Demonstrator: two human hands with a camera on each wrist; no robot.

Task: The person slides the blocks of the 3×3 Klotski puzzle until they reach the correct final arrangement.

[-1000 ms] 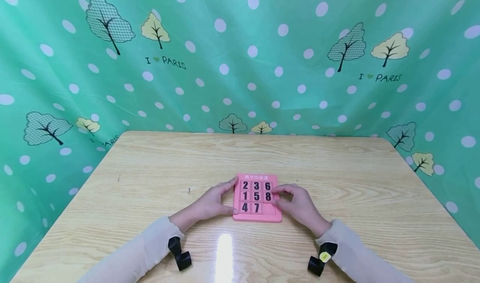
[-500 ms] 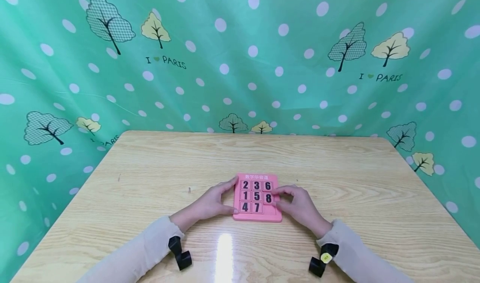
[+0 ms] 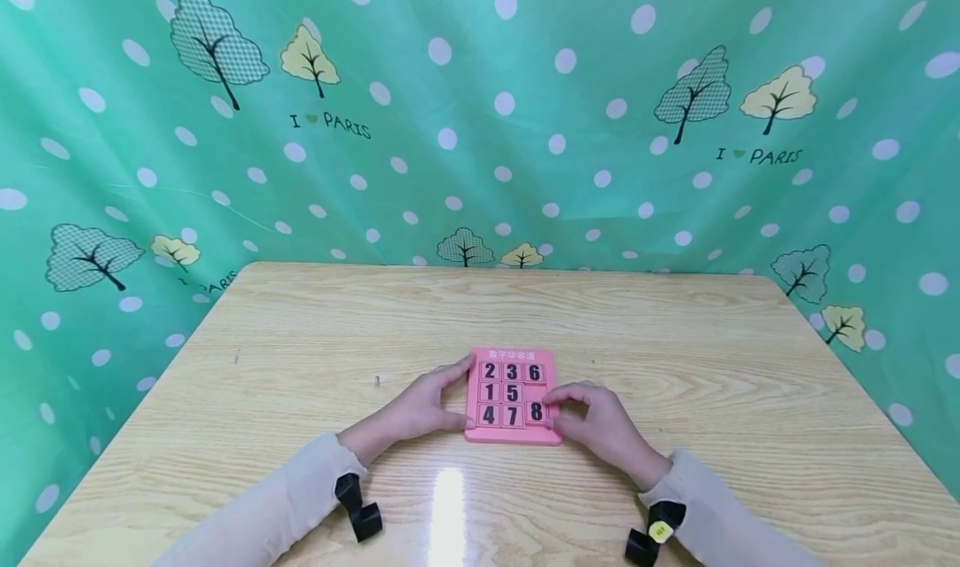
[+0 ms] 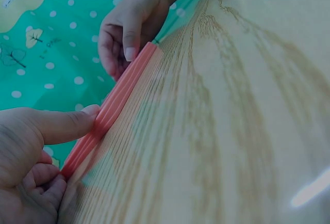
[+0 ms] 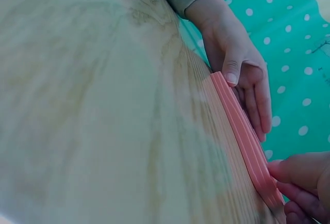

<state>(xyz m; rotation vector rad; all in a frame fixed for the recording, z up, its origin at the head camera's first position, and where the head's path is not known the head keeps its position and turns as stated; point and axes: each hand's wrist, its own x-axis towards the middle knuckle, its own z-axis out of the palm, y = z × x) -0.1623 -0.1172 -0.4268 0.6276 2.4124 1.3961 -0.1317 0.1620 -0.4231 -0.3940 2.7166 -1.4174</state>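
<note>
A pink sliding number puzzle (image 3: 513,437) lies flat on the table. Its top row reads 2, 3, 6; the middle row has 1 and 5 with a vacant slot at the right; the bottom row is 4, 7, 8. My left hand (image 3: 422,404) holds the frame's left side, index finger near the top corner and thumb near the bottom one. At the right side, my right hand (image 3: 606,427) pinches the 8 tile (image 3: 536,413) with thumb and index finger. Both wrist views see the puzzle edge-on (image 4: 111,110), so its numbers are hidden there.
The light wooden table (image 3: 330,317) extends around the puzzle, with a bright reflection (image 3: 447,513) near the front. A green dotted cloth (image 3: 480,117) printed with trees hangs behind it. Each sleeve carries a black wrist camera (image 3: 360,509).
The 8 tile has slid down from the middle row's right slot into the bottom right slot. My right hand has moved slightly toward me with it; the left hand has stayed put.
</note>
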